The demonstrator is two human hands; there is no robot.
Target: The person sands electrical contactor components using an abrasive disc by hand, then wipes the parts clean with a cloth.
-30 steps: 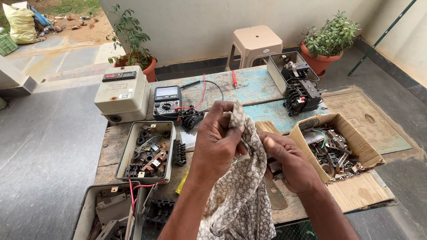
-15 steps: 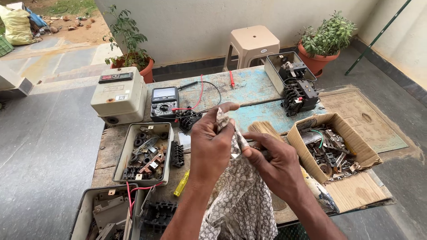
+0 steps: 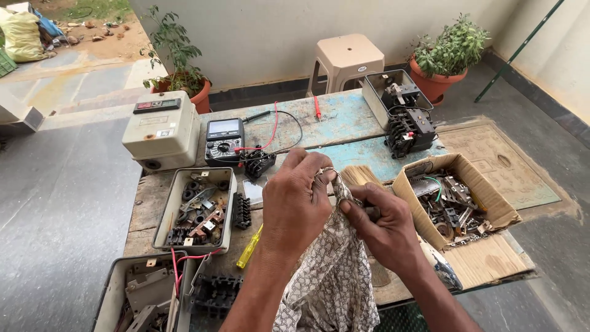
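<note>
You stand at a worn wooden table (image 3: 344,120) with peeling blue paint, set on a grey concrete floor beside a pale wall, with a beige plastic stool (image 3: 346,58) and two potted plants (image 3: 445,52) behind it.

In the head view, your left hand (image 3: 295,206) is closed around the top of a patterned cream cloth (image 3: 332,270), bunching it in the fingers, while the rest of the cloth hangs down toward you over the table's near edge. Your right hand (image 3: 384,227) is curled shut just beside the left one, pinching the cloth's fold and a small dark part (image 3: 372,213) that is mostly hidden by the fingers. A straw brush (image 3: 359,175) lies on the table right behind your hands.

To your left sit a grey tray of small parts (image 3: 198,209), a yellow screwdriver (image 3: 249,247), a multimeter (image 3: 223,140) with red and black leads, and a cream starter box (image 3: 161,129). To your right stands a cardboard box of metal scrap (image 3: 455,206), with a black contactor (image 3: 409,130) beyond it.
</note>
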